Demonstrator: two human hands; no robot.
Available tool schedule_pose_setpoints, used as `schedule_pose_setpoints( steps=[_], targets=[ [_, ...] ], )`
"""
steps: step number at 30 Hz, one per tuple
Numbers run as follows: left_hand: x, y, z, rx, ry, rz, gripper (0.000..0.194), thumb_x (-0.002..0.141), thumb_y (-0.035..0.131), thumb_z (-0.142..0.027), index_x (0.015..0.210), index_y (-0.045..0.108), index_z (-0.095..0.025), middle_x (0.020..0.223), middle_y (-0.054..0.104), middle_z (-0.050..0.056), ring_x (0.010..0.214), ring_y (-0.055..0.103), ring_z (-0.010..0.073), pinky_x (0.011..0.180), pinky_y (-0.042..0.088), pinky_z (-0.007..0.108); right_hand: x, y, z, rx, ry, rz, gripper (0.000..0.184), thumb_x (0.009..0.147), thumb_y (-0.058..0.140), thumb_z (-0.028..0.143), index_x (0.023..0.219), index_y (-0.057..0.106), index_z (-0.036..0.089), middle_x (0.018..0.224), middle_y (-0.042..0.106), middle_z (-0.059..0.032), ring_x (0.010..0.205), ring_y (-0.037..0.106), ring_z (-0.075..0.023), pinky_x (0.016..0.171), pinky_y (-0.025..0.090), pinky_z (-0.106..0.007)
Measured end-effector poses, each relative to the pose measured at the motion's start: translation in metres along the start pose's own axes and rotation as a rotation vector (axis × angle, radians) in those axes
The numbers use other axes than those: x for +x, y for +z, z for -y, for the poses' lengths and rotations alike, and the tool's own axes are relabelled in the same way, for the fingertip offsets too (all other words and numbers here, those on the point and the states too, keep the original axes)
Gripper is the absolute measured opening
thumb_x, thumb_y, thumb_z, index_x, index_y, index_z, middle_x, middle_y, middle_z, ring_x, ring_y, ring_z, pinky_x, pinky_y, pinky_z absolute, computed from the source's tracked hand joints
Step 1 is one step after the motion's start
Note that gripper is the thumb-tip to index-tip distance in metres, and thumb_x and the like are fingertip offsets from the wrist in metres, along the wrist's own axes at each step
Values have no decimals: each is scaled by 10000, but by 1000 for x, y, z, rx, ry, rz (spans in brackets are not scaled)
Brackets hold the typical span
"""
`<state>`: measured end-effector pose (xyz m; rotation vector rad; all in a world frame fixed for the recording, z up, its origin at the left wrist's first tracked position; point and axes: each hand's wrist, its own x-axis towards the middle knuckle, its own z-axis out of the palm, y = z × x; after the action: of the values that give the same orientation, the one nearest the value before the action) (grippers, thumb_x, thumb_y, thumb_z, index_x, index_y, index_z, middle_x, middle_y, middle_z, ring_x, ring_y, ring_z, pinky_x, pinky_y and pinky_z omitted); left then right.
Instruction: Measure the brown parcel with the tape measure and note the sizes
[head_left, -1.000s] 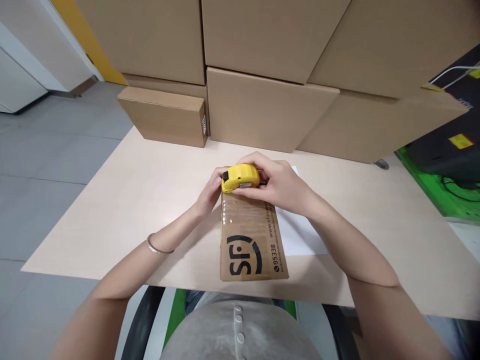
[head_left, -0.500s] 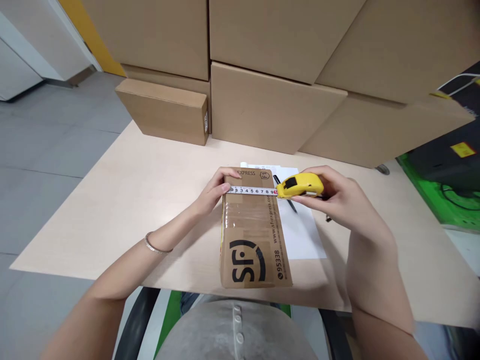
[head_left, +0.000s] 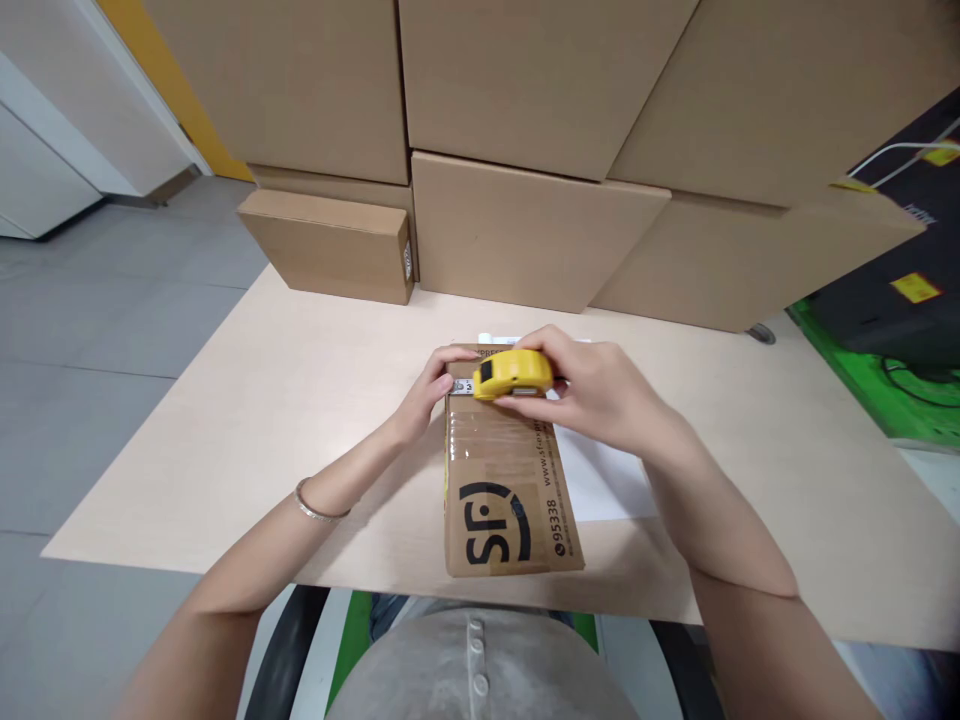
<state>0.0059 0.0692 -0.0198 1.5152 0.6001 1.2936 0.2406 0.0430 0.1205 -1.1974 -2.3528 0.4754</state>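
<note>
So your tape measure (head_left: 517, 373) is smooth yellow plastic, rounded on top with a black button, and it sits over the far part of the carton (head_left: 499, 450). That carton is brown cardboard, long and flat, with shiny clear tape across it and bold black print. It lies in the middle of the pale, smooth table (head_left: 225, 420), partly over a white sheet of paper (head_left: 600, 475) on its right.

Your right hand (head_left: 596, 392) has its fingers closed around the case, thumb on the near side. Your left hand (head_left: 421, 402) has its thumb down on the end of the flat metal blade (head_left: 463, 386) at the carton's left edge, other fingers bent over the top.

Compared with half a second ago, the case is way further left and only a short bit of blade shows, where it used to span the carton. The pen on the paper is now hidden too. Far left there's the same plain small box (head_left: 330, 250), standing against the big flat-sided boxes (head_left: 532, 230).
</note>
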Motion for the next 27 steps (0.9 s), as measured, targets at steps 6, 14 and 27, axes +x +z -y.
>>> schedule_pose_setpoints(
  steps=[6, 14, 27],
  targets=[
    [-21, -10, -34, 494, 189, -119, 616, 1009, 447, -692, 1548, 538, -409, 1622, 510, 67, 1537, 395, 336, 1307, 207, 554, -2, 27, 6, -42, -190, -130, 345, 963, 676, 567, 1112, 656, 257, 1122, 824, -76, 899, 779, -279, 702, 513, -366],
    [-100, 16, -61, 631, 97, 269, 562, 473, 897, -746, 948, 817, -456, 1056, 773, 55, 1109, 688, 416, 1156, 425, 687, -5, 44, -65, 802, 392, -260, 541, 850, 627, 790, 937, 516, 268, 747, 589, 35, 509, 474, -119, 441, 360, -262],
    [-88, 23, -58, 340, -145, -497, 409, 1034, 564, -521, 1403, 651, -368, 1523, 639, 55, 1465, 537, 293, 1286, 350, 515, -84, 0, -35, 450, 627, -263, 497, 845, 698, 739, 801, 567, 261, 647, 613, 12, 523, 539, -163, 419, 396, -280]
  ],
)
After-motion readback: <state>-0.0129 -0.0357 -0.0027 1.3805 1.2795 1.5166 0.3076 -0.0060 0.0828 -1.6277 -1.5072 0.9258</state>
